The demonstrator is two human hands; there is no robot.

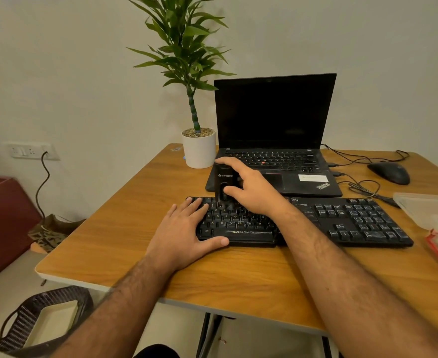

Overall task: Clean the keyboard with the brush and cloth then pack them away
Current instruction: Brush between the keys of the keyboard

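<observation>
A black Zebronics keyboard (342, 218) lies across the wooden table (238, 275), in front of the laptop. My left hand (187, 231) rests flat on the keyboard's left end, thumb along its front edge. My right hand (251, 187) grips a black upright brush tool (223, 180) with white lettering, its lower end touching the upper-left key rows. No cloth is visible.
An open black ThinkPad laptop (274, 120) stands behind the keyboard, with a potted plant (198, 148) to its left. A black mouse (390, 172) and cables lie at the back right. Clear plastic containers (430, 210) with a red-rimmed lid sit at the right edge. A woven basket (44, 321) stands on the floor.
</observation>
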